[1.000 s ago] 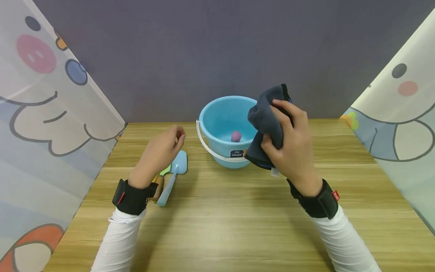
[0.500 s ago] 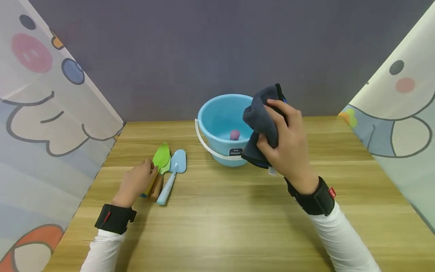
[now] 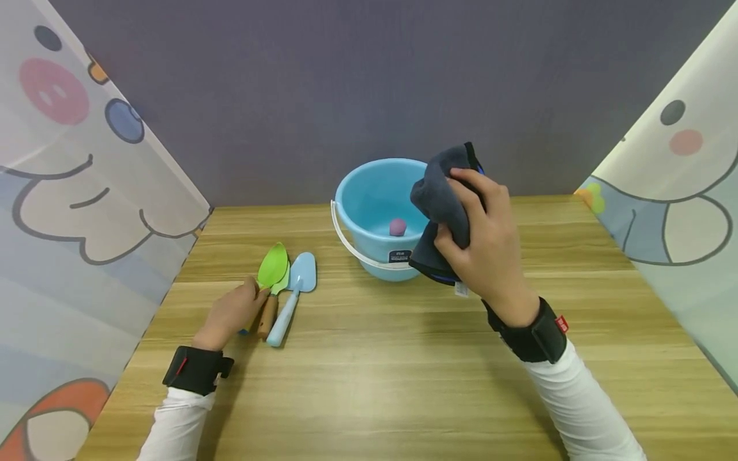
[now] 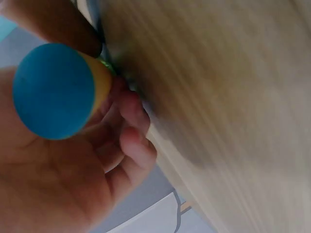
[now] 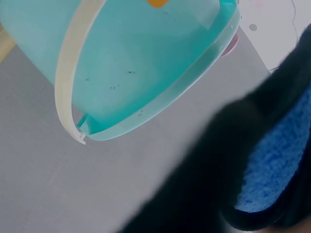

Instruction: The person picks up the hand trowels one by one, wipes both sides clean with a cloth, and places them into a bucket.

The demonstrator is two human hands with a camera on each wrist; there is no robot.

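Note:
My left hand (image 3: 233, 314) grips the yellow handle of a bright green toy trowel (image 3: 273, 266), the leftmost of three on the table. Its round blue handle end (image 4: 54, 91) fills the near part of the left wrist view, lying against curled fingers (image 4: 138, 145). Beside it lie a pale green trowel with a brown handle (image 3: 268, 318) and a light blue trowel (image 3: 303, 272). My right hand (image 3: 487, 240) holds up a bunched dark grey cloth (image 3: 441, 205) at the right side of a light blue bucket (image 3: 375, 246). Bright blue lining (image 5: 274, 165) shows in the right wrist view.
The bucket has a white handle (image 3: 348, 246) hanging down its front, and a pinkish-purple ball (image 3: 397, 226) lies inside. The wooden table (image 3: 369, 384) meets a grey panel (image 3: 323, 96) behind. Cartoon-printed sheets (image 3: 86, 179) flank both sides.
My left hand has come down and left from near the bucket onto the green trowel's handle. The right hand still holds the cloth beside the bucket. The view has shifted slightly.

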